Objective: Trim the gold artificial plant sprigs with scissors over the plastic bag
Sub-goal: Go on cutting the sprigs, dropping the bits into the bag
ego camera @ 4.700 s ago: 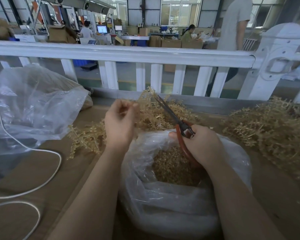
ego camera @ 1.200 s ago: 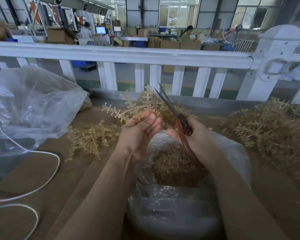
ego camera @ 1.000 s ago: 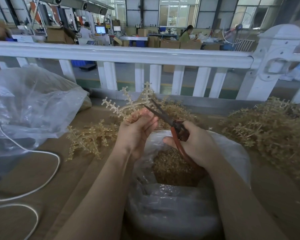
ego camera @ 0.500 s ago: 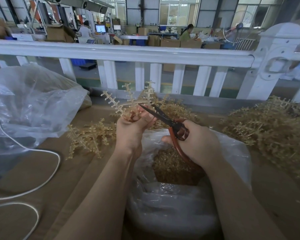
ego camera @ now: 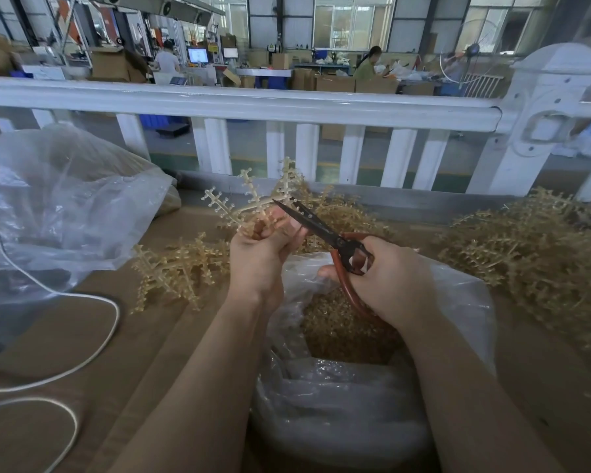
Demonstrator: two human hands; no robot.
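No legible writing anywhere. Left hand point(ego camera: 263, 254) clenched round branching gold plastic sprig point(ego camera: 249, 206), raised above clear plastic bag point(ego camera: 355, 397) of trimmings. Right hand point(ego camera: 389, 278) grasping red-handled scissors point(ego camera: 325, 230), dark blades at sprig; lower handle partly hidden.

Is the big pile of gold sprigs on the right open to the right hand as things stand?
Probably not yet: the right hand grips the scissors. The pile of gold sprigs lies uncovered beside it.
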